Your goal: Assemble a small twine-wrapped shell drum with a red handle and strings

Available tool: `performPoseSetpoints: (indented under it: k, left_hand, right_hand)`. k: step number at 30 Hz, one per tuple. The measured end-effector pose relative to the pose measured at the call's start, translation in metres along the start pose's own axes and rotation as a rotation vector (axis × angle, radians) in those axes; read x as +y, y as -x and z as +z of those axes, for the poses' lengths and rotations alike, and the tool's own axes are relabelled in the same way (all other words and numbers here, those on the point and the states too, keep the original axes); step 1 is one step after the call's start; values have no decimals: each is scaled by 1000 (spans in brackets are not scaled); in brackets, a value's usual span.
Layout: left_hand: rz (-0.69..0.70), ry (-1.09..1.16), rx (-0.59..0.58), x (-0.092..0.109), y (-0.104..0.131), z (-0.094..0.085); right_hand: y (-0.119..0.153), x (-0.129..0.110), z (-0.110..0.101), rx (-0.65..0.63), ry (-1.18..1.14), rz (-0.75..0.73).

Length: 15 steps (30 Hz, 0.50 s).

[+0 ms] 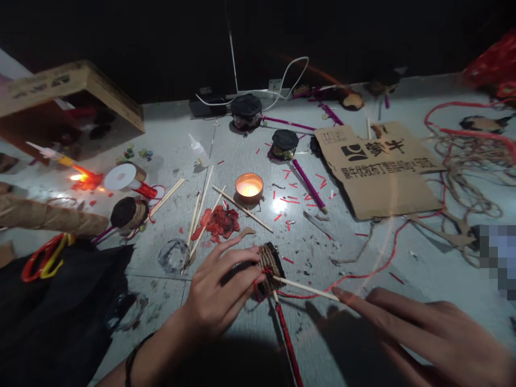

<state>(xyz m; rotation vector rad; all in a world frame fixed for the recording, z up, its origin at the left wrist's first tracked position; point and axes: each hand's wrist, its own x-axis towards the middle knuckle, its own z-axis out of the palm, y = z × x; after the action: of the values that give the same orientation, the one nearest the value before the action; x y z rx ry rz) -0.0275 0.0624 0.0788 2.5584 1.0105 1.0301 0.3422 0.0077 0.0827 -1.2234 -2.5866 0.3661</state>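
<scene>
Well, grey surface (237, 153) beneath the hands (221, 287), dark wall (169, 43) beyond.

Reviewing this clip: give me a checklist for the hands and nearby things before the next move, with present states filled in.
1. Twine-wrapped piece steadied by the left hand: ok.
2. Wooden stick held in the right hand: ok.
3. Stick's tip fixed in the piece: cannot tell.
4. Lit candle apart from both hands: ok.
5. Red cord clear of the stick: not ok, they cross in view.

Scissors (58, 248), twine (463, 177) and cut cardboard (391, 188) suggest a dim craft workspace.
</scene>
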Motion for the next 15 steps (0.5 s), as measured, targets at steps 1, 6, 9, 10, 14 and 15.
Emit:
performPoseSetpoints:
  k: [1,6,9,10,14,15]
  left_hand:
    - [1,1,-1,1,-1,0]
    - [8,-5,15,2,-3,1]
    - [16,-10,26,1,-2,2]
    - [19,-15,28,1,-2,3]
    - [24,-26,26,1,-2,4]
    - [25,-27,27,1,-2,3]
  right_hand:
    - [2,1,2,-40,34,-17]
    - [4,1,8,-38,61,-18]
    - [-3,-2,5,-54,7,21]
    - [-5,-4,4,-73,-9,36]
    - [-5,-9,6,-60,-19,75]
    - [-3,-10,8,-42,-16,76]
